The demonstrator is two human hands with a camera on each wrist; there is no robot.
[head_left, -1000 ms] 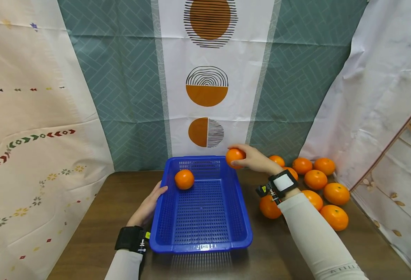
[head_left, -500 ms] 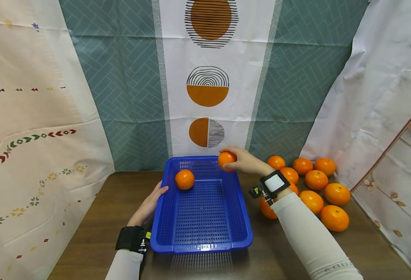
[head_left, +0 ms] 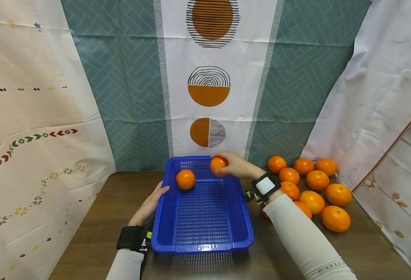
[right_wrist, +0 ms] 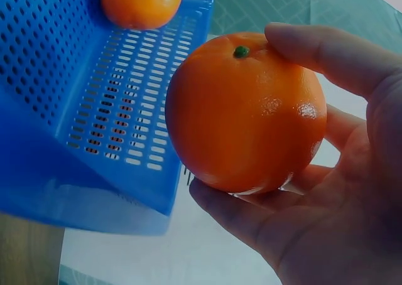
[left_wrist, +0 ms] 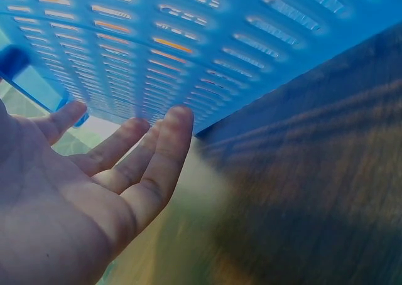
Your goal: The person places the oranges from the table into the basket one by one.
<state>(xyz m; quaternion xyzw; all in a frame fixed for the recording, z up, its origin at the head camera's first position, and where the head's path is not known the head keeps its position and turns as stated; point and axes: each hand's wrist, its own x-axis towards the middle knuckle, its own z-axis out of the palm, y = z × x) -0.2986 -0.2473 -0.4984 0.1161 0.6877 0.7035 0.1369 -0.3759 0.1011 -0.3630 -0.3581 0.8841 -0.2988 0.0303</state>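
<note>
The right hand (head_left: 235,165) pinches an orange (head_left: 218,166), thumb and fingers set against opposite sides of it. That fruit is over the far right part of a blue plastic basket (head_left: 202,210); I cannot tell whether it touches the wall. The right wrist view shows its green stem nub (right_wrist: 241,51) and the glossy peel between the fingers.

The left hand (head_left: 151,204) rests against the basket's left side, its tip reaching the rim. In the left wrist view its fingers are spread and slightly bent along the slotted outer wall, not wrapped round anything.

Inside the basket, 1 loose orange (head_left: 185,179) sits toward the far left corner. The basket stands on a dark brown wooden desk (head_left: 121,194), with a small white label (head_left: 206,247) on its near edge.

To the right, 11 oranges (head_left: 312,201) show on the desk in a loose cluster, 1 of them mostly hidden by the right wrist. Each wrist wears a black strap (head_left: 132,238) below a pale sleeve (head_left: 303,233). Behind hangs a green-and-white cloth (head_left: 135,77) printed with 3 circle designs, a cream embroidered cloth (head_left: 34,116) to its left.
</note>
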